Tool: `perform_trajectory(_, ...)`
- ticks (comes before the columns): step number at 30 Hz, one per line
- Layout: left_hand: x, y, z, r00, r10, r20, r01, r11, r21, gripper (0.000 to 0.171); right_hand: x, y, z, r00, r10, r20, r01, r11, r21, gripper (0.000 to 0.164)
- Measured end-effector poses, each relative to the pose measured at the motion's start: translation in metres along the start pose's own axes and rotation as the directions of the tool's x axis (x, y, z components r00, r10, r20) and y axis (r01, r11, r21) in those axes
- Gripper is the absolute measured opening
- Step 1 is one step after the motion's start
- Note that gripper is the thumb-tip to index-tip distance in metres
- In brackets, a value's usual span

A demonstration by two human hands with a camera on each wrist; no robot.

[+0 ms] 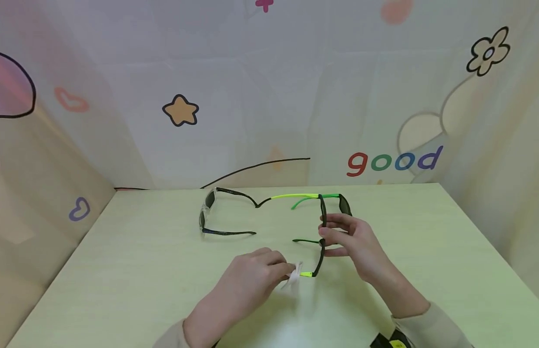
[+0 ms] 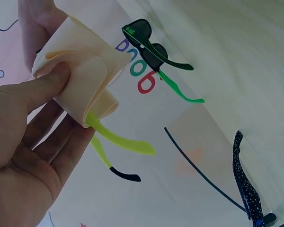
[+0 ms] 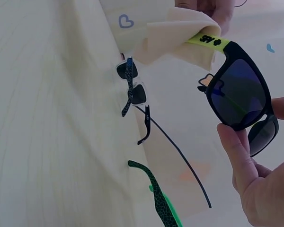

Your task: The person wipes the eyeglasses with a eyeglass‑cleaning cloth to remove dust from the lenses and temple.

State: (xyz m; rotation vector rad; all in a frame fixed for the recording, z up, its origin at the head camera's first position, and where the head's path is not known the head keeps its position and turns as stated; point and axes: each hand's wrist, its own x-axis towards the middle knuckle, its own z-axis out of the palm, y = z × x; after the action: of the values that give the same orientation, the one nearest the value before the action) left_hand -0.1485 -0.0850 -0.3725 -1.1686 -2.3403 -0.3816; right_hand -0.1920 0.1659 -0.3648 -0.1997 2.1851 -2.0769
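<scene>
From my end, I read this as wiping an arm of the sunglasses, which are up in both hands above the table. The left hand pinches a folded cloth round the nearer yellow arm, thumb on top and fingers behind; the right hand grips the frame near the bridge between thumb and fingers. To do this well, I'd let the right hand simply anchor the front while the cloth slides lightly from hinge to tip, in line with the arm, since sideways pull could strain the hinge. I'd also watch that right thumb (it sits right at a lens edge, so a small slip might smudge the glass). The free tip poking out past the cloth needs covering too. The green-armed pair lies just beyond and the clear-framed pair farther left, so I'd make short strokes.
</scene>
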Motion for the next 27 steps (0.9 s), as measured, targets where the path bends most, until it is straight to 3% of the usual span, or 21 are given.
perform_trajectory(8, -0.001, -0.011, -0.003, 1.000, -0.019, 0.015, 0.019, 0.999, -0.026, 0.018, 0.000, -0.004, -0.010, 1.000, -0.003, -0.012, 0.002, 1.000, -0.023, 0.048)
perform_trajectory(17, -0.006, -0.028, -0.011, 0.996, -0.037, 0.083, 0.049, 0.988, -0.143, 0.015, 0.003, -0.005, -0.019, 1.000, 0.011, 0.021, -0.011, 0.999, -0.039, 0.052)
perform_trajectory(23, -0.008, -0.038, -0.020, 0.997, -0.053, 0.058, 0.064, 0.977, -0.202, 0.018, 0.004, -0.007, -0.023, 0.999, -0.004, 0.033, 0.005, 0.999, -0.040, 0.053)
perform_trajectory(27, -0.007, -0.044, -0.027, 0.996, -0.089, 0.034, 0.093, 0.977, -0.191, 0.017, 0.003, -0.009, -0.025, 1.000, -0.006, 0.031, 0.008, 0.999, -0.042, 0.051)
